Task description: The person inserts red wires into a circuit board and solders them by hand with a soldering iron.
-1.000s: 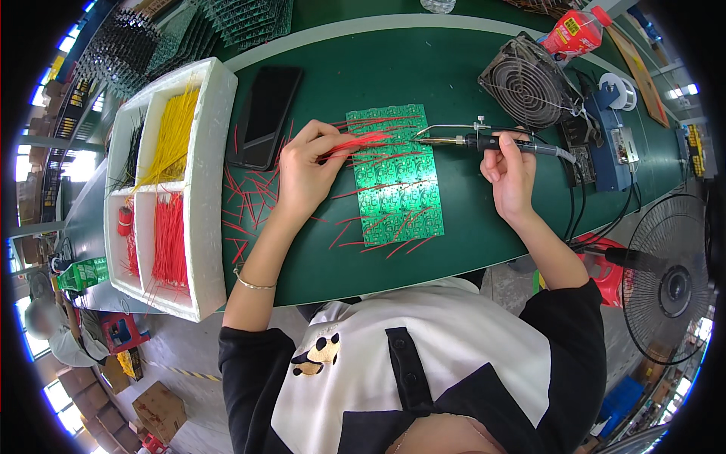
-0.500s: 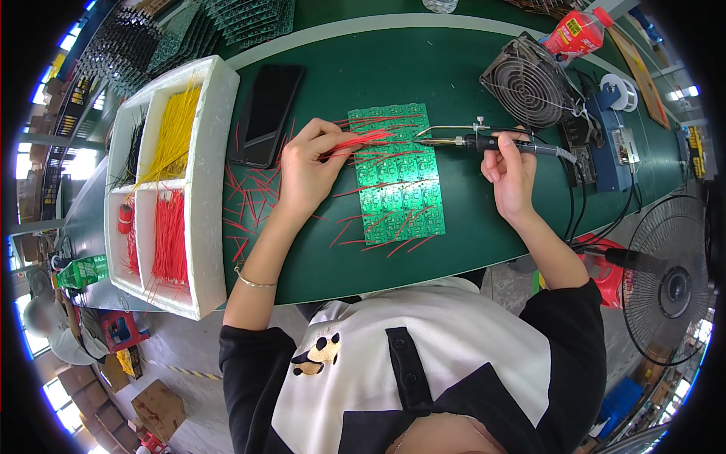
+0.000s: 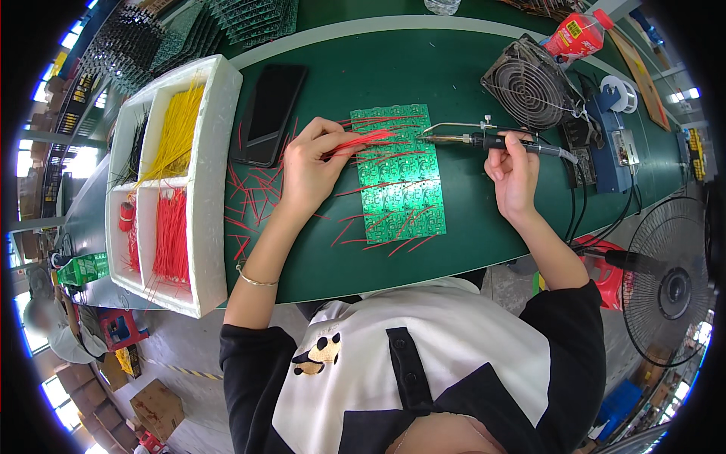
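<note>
Seen from above, a person sits at a long green workbench [image 3: 454,68] soldering red wire leads onto a green circuit board panel [image 3: 399,178], which lies flat on the bench between the two hands.

Left of the panel, the left hand [image 3: 310,170] pinches a small bundle of red wires [image 3: 361,141] between thumb and fingers, the wire tips reaching over the panel's upper left corner. Right of the panel, the right hand [image 3: 513,168] is closed around the dark handle of a soldering iron [image 3: 473,139], held like a pen, its metal tip pointing left and sitting at the panel's upper right edge.

Judging by the board, the work looks partly done: red wires already stick out from many spots across the panel, mostly along its middle and lower rows, while the top rows seem to be the ones being worked now. Whether each wire is properly joined is too small to tell. Plenty of loose red wires [image 3: 253,200] lie scattered on the bench left of the panel, so more appear to be waiting.

Further left of the panel are a black phone [image 3: 268,113] and a white foam tray [image 3: 208,189] holding yellow, red and black wires. Right of the panel stand a small grey fan [image 3: 525,83] and a blue soldering station [image 3: 612,147].
</note>
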### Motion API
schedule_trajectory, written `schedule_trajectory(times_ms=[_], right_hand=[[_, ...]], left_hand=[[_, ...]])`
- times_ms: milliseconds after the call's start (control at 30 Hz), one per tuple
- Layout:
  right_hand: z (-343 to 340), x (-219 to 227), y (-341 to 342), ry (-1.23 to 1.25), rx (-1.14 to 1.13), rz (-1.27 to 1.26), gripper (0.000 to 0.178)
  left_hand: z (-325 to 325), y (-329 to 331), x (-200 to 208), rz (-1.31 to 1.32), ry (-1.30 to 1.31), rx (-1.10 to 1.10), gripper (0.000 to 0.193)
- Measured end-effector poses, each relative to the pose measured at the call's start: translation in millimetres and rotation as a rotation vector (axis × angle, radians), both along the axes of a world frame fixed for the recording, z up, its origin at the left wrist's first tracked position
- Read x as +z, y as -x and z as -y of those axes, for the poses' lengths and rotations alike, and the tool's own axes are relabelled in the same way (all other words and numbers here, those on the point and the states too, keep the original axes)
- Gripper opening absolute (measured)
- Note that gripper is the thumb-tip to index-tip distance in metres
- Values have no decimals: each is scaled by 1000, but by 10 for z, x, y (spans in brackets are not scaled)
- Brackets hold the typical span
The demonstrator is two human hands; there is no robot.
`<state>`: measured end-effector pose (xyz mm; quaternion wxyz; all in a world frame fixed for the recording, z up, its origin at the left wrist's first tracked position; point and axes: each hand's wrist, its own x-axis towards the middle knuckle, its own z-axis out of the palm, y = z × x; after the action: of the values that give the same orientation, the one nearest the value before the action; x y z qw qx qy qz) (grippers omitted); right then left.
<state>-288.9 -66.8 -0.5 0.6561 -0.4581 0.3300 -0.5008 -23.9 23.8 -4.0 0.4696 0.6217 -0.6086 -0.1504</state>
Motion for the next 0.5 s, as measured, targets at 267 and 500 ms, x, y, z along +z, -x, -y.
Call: schedule_trajectory(times_ms=[267,500], right_hand=[[24,-3,14,-25,22,55,16],[-118,67,-215,-177,21,224,27]], left_hand=[[-24,-75,88,89,134,64,15],[-290,21,292,370,271,-205,11]])
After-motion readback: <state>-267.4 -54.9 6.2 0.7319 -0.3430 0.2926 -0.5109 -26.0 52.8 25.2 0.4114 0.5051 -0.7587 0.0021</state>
